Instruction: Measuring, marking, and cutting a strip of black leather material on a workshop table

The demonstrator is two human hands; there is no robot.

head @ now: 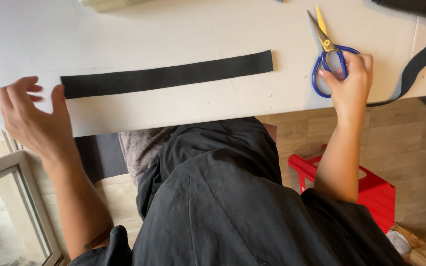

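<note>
Left hand point(33, 116) hovers open-fingered just left of the long black fabric strip point(166, 75) on the white table point(173, 29), while right hand point(351, 81), right of the strip, grips blue-handled, gold-bladed scissors point(327, 51).

A white table point(173, 29) bears a black fabric strip point(166, 76), blue-handled scissors point(327, 51) and a black strap point(420, 59).

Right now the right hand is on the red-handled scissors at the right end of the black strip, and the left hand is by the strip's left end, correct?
One detail is wrong: the scissors have blue handles, not red, with yellowish blades. The head view shows it. The rest holds: the right hand is on them past the right end of the black strip, and the left hand is by the strip's left end.
</note>
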